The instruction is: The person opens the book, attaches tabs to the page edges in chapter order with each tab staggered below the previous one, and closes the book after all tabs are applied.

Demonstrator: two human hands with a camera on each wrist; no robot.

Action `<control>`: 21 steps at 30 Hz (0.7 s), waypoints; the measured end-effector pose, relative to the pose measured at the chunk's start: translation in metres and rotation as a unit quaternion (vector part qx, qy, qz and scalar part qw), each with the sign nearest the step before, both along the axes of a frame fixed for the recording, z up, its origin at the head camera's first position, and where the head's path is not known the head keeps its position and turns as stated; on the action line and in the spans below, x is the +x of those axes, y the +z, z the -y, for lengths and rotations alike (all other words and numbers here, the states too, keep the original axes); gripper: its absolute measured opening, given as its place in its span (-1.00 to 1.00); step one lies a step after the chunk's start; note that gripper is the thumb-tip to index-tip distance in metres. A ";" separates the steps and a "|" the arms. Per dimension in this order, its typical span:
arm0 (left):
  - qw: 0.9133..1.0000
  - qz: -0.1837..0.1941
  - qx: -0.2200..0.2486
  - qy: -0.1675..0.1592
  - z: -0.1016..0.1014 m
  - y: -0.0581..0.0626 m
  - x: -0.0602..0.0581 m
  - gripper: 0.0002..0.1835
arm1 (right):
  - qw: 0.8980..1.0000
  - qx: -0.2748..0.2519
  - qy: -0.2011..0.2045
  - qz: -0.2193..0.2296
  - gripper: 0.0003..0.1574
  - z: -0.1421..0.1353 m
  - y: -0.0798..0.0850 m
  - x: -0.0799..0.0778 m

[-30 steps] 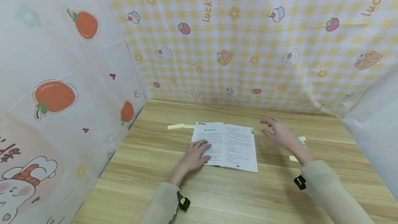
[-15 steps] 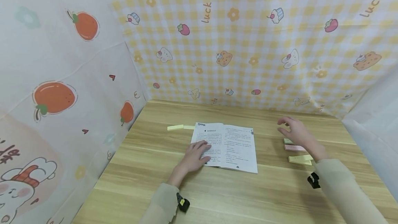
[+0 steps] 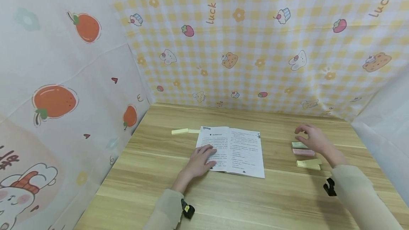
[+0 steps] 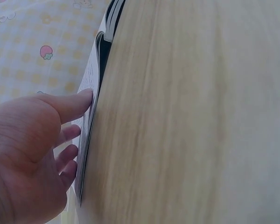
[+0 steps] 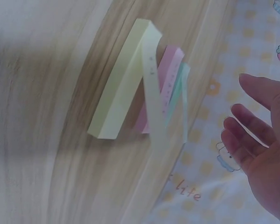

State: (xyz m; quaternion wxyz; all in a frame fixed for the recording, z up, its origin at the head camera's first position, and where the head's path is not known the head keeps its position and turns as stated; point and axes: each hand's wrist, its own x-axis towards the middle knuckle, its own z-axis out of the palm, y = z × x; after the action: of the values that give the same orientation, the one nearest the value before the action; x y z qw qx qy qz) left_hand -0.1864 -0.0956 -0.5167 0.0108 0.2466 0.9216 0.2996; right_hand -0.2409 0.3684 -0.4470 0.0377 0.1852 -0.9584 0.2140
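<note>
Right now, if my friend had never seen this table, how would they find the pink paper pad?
On the wooden table, look to the right of the open book, near the person's right hand. Find the green pad and the yellow pad. The pink pad lies between them, the only pink one there.

You work in a screened-off nook, the wider building unclear: yellow-checked hanging [image 3: 211, 45] behind the wood-grain surface [image 3: 236, 201], fruit-printed white hanging [image 3: 96, 98] along your left, pale sheeting [image 3: 388, 113] on your right.
</note>
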 end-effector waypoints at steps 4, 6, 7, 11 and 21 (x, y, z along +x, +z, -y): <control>1.000 0.003 0.001 0.002 0.001 -0.005 -0.001 -0.49 | 1.000 0.003 -0.011 0.027 -0.75 -0.008 -0.003 0.002; 1.000 0.006 0.002 0.005 0.001 -0.006 -0.002 -0.49 | 0.999 0.009 -0.014 0.037 -0.75 -0.012 -0.006 0.002; 1.000 0.006 0.003 0.005 0.001 -0.007 -0.002 -0.49 | 0.999 0.014 -0.016 0.040 -0.75 -0.015 -0.007 0.003; 1.000 0.008 -0.001 0.006 0.001 -0.009 -0.003 -0.49 | 0.999 0.026 -0.016 0.034 -0.77 -0.024 -0.013 0.003; 1.000 0.002 -0.002 0.002 0.000 -0.008 -0.003 -0.48 | 0.998 0.030 -0.027 0.043 -0.86 -0.042 -0.023 0.004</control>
State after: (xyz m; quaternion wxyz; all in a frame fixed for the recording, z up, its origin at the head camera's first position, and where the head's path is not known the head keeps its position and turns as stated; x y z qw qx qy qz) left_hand -0.1894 -0.0955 -0.5245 0.0123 0.2446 0.9226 0.2979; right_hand -0.2373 0.4100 -0.4703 -0.0034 0.1514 -0.9697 0.1918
